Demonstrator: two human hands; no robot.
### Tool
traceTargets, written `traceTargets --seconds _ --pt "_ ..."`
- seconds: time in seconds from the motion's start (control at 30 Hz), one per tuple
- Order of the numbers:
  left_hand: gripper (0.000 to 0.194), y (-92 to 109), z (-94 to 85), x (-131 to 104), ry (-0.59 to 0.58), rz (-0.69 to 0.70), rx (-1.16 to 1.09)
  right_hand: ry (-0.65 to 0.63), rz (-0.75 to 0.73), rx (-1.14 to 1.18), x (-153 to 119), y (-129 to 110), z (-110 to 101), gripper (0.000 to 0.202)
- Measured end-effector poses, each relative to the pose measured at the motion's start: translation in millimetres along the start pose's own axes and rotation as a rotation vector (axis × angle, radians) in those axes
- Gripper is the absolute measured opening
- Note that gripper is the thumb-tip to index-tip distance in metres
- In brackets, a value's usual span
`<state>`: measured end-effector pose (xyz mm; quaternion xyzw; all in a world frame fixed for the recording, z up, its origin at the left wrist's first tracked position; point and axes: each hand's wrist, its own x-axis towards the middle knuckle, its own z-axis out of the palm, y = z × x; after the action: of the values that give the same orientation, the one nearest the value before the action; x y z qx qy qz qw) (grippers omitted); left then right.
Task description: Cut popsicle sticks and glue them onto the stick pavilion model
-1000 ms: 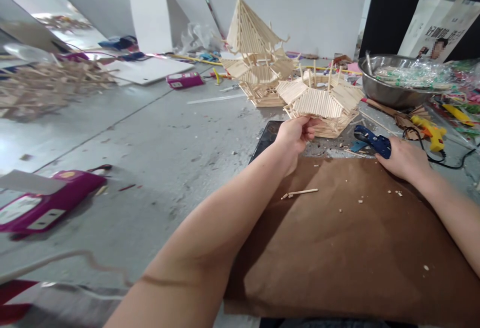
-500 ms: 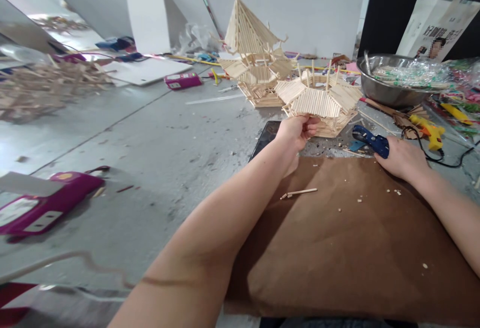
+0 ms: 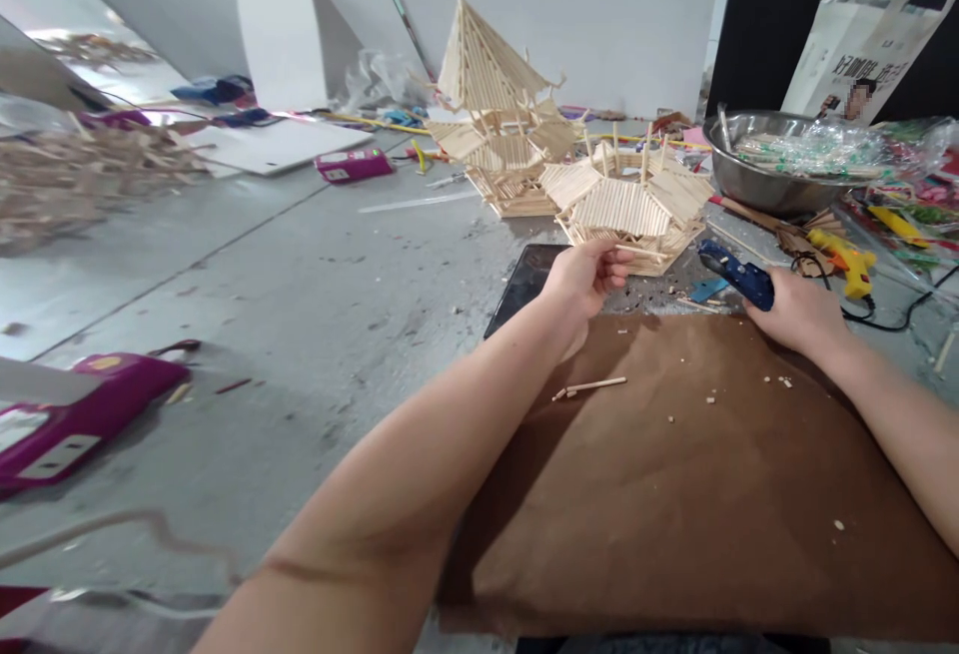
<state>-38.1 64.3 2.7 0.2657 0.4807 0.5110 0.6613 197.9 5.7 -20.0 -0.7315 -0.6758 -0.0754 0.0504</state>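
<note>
Between the thumb and fingers of my left hand (image 3: 588, 277) is a thin wooden stick (image 3: 641, 252), pointing right. This hand is just in front of the smaller stick-built model (image 3: 623, 207), a six-sided roof piece with short posts. Whether the stick touches the model I cannot tell. My right hand (image 3: 807, 315) is closed round blue pliers (image 3: 740, 275), whose head points up and left; their jaws are not clear. A taller stick-built tower (image 3: 490, 65) with a pointed roof stands behind. A short stick (image 3: 597, 383) and small offcuts lie on the brown sheet (image 3: 674, 514).
A black phone-like slab (image 3: 520, 280) lies beside my left wrist. To the right are a yellow glue gun (image 3: 846, 263) with its cord and a metal bowl (image 3: 783, 190) of wrapped sticks. Purple power strips (image 3: 97, 414) and a stick pile (image 3: 90, 175) are at left.
My left hand has drawn slightly down from the model's edge, and the stick in its fingers shows more plainly. The pliers stay in my right hand. The whole view has shifted a little.
</note>
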Motion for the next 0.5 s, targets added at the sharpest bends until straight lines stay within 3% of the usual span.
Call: traceTargets --seconds 0.13,0.27,0.37,0.5 --pt "0.016 -13 7.8 -13 -0.112 -0.049 0.031 0.2 -0.076 0.403 -3 -1 -2 0.028" --pt "0.016 -22 16.2 -28 -0.233 -0.063 0.027 0.234 -0.19 0.891 -9 -9 -5 0.02" --pt "0.016 -25 19.7 -36 -0.295 -0.068 0.03 0.192 -0.219 1.025 -13 -17 -8 0.021" --pt "0.013 -28 20.5 -39 -0.347 -0.064 0.044 0.18 -0.243 1.034 -18 -23 -12 0.019"
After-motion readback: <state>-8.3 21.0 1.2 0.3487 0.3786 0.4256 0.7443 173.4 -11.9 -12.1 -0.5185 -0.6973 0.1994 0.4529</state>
